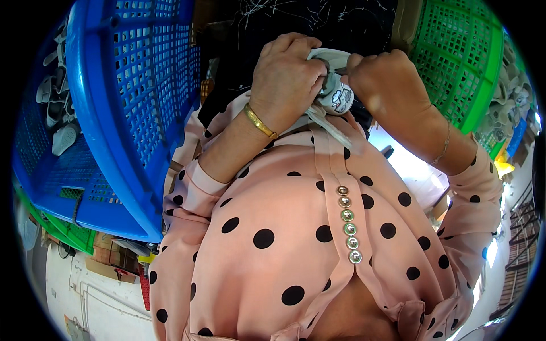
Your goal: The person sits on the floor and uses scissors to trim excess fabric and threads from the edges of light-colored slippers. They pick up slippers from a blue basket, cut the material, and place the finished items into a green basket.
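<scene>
A small grey-and-white shoe upper (336, 98) with a printed cartoon picture is held between my two hands, above my lap. My left hand (287, 77) has its fingers curled round the left side of the piece, and its thumb side hides part of it. On the other side, my right hand (389, 79) is closed, thumb and finger pinching the white edge. A pale strap-like strip hangs down from the upper toward my polka-dot shirt. The inner fingertips of both hands are hidden.
A large blue plastic basket (91, 113) stands at the left, with several grey shoe uppers (65, 138) in it. To the right is a green basket (458, 54), with more grey pieces (515, 91) beyond its wall. Loose white threads lie on dark cloth (318, 23) at the top.
</scene>
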`<action>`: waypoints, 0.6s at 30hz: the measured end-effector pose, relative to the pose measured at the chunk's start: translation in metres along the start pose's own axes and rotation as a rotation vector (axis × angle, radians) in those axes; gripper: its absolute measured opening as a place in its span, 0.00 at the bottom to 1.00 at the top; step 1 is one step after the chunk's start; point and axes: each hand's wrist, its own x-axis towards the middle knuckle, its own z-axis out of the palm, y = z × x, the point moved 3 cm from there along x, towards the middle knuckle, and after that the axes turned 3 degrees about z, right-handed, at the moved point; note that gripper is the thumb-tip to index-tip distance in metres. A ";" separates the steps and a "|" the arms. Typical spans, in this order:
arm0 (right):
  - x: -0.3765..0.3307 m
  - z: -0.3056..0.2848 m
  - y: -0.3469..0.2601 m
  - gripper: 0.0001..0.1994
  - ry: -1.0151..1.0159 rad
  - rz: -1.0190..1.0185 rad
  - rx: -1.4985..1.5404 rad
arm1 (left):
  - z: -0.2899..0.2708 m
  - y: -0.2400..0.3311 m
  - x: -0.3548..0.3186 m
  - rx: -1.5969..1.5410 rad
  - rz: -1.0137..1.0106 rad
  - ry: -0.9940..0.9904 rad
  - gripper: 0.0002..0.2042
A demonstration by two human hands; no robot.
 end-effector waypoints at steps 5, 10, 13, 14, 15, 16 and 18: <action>0.004 0.000 0.001 0.04 -0.031 -0.033 0.079 | 0.002 -0.001 -0.001 0.003 0.006 0.024 0.04; 0.006 0.009 0.005 0.04 -0.004 -0.028 0.048 | 0.002 -0.001 -0.001 -0.006 -0.001 0.024 0.04; 0.000 0.007 0.010 0.09 0.030 0.031 0.103 | -0.002 0.000 -0.001 0.020 -0.005 0.042 0.04; -0.003 0.006 0.012 0.12 0.031 0.047 0.125 | -0.002 0.000 -0.002 0.013 -0.009 0.054 0.04; -0.008 0.006 0.014 0.14 0.017 0.096 0.149 | 0.000 0.000 -0.002 0.007 -0.013 0.065 0.04; -0.013 0.007 0.016 0.17 0.004 0.145 0.175 | 0.000 0.000 -0.003 0.002 -0.017 0.074 0.04; -0.022 0.008 0.020 0.21 0.029 0.205 0.230 | 0.000 0.000 -0.004 0.004 -0.025 0.086 0.05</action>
